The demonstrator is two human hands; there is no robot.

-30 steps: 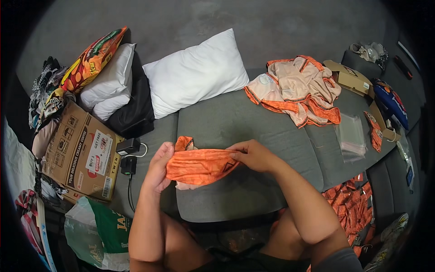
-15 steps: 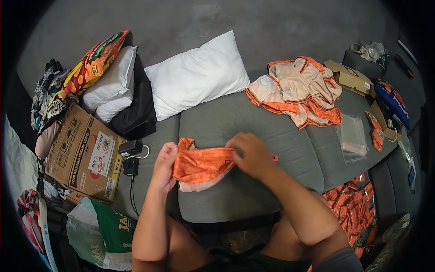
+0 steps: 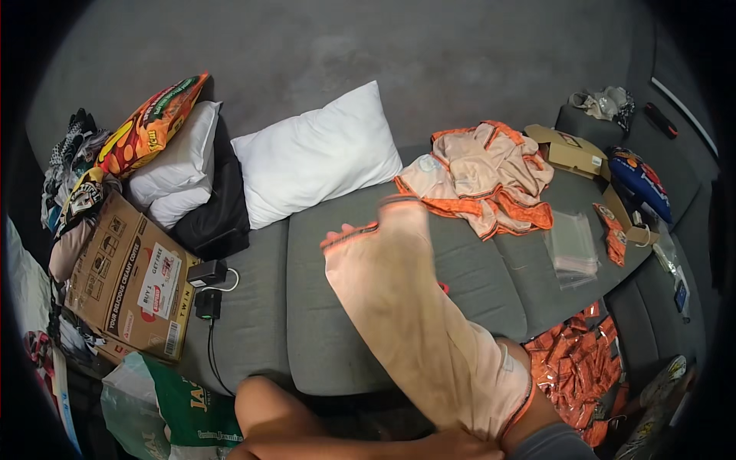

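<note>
A beige garment with orange and dark trim (image 3: 406, 307) is stretched along my right forearm, over the middle seat cushion. My right arm goes into its lower opening, and most of the hand is hidden in the cloth. The fingertips of my right hand (image 3: 349, 231) stick out past the trimmed upper-left edge, extended and apart. Crossing low in front of me, my left forearm brings my left hand (image 3: 468, 443) to the garment's lower hem, fingers closed on the cloth. Part of that hand is cut off by the lower edge.
A second beige and orange garment (image 3: 491, 172) lies crumpled on the grey sofa (image 3: 337, 337), beside a white pillow (image 3: 318, 157). Clear plastic sleeves (image 3: 571, 249) lie to the right. Packed orange pieces (image 3: 575, 364) are piled below them. On the left stand a carton (image 3: 123, 284) and black adapters (image 3: 207, 287).
The garment showed its orange side, held between both hands; now its beige side shows and it covers my right forearm. My left hand has moved down and right to its lower hem.
</note>
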